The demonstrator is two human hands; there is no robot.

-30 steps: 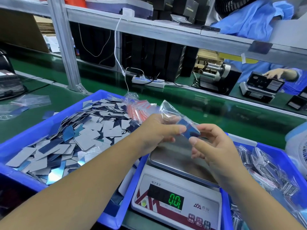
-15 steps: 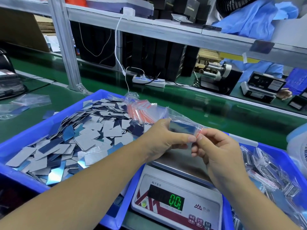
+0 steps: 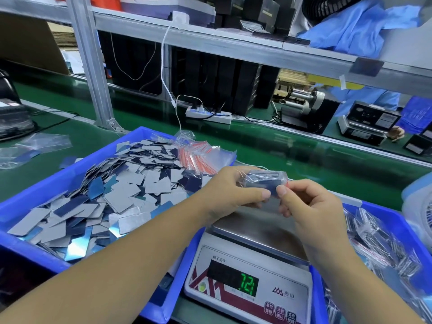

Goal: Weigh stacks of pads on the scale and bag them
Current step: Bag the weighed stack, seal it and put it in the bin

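Above the scale (image 3: 252,265), a person holds a small clear bag (image 3: 264,181) packed with a stack of pads between both hands. The left hand (image 3: 231,190) grips the bag's left end, fingers curled round it; the right hand (image 3: 306,202) pinches the bag's right end, by its red seal strip, between thumb and forefinger. The bag lies with its long axis left to right, between the two hands and just above the scale's pan. The right hand sits nearer the bin of filled bags (image 3: 383,242), the likely drop point; loose pads fill the left bin (image 3: 46,190). A second ago the bag stood open and upright with the stack going in; now it is turned level and the display, then near zero, shows a reading.
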